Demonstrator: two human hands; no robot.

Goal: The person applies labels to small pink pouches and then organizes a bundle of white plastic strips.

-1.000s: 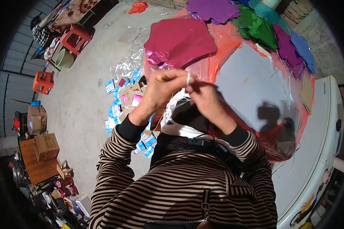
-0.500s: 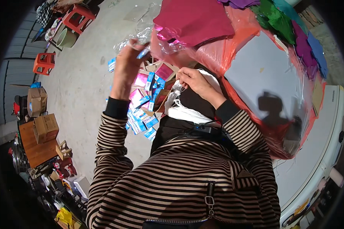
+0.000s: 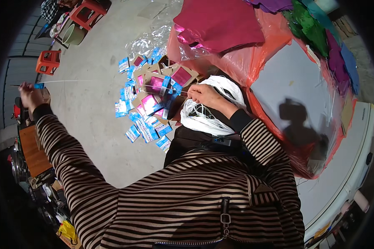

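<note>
A hank of loose white cord (image 3: 201, 124) lies looped across my lap, over my dark trousers. My right hand (image 3: 207, 95) rests at the hank with its fingers pinched on the cord. Far out to the left, my left hand (image 3: 30, 95) is closed on the same white cord, my arm stretched out. Between the two hands runs a thin pulled-out strand (image 3: 66, 80), seen only in parts against the floor and the packets. Beyond my right hand lies a pile of small blue-and-white packets (image 3: 147, 126) and brown cartons with shiny pink windows (image 3: 180, 76).
Red plastic sheeting (image 3: 274, 25) with a pink sheet (image 3: 220, 25) and grey panel (image 3: 291, 74) covers the right side. Clear plastic film (image 3: 153, 35) lies beyond the pile. Red stools (image 3: 48, 62), a green bucket (image 3: 73, 35) and a wooden board (image 3: 33, 149) stand left.
My left hand has swung from above the packets far out to the left, drawing a strand of cord with it. My right hand stays near the hank.
</note>
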